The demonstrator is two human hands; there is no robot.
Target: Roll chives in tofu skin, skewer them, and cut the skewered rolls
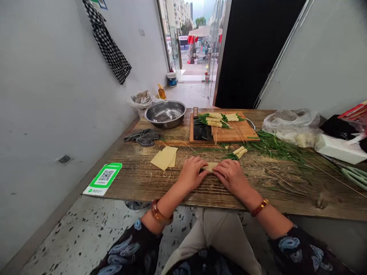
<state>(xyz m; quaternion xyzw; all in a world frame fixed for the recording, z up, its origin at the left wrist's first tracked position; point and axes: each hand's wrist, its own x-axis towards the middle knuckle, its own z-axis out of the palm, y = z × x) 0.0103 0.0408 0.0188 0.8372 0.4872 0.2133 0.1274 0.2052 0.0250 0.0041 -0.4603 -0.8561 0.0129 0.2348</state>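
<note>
Between my two hands lies a pale yellow tofu-skin roll [211, 167] on the wooden table. The fingers of my left hand [192, 173] pinch its left end; those of my right hand [231, 175] press on its right end. What is inside the roll is mostly hidden. Just beyond my right hand are a couple of finished rolls [239, 152] with green chives sticking out. Flat square tofu-skin sheets [165, 157] lie overlapped to the left of my left hand. More chive-filled rolls [215, 120] are piled on the cutting board [249, 131], some with thin skewers through them.
A steel basin [165, 114] stands at the back left, with a dark grey cloth [142, 137] before it. Loose chives [282, 147] spread to the right, near a plastic bag [291, 124], a white box [340, 148] and green-handled scissors [355, 176]. A cleaver [200, 130] rests on the board.
</note>
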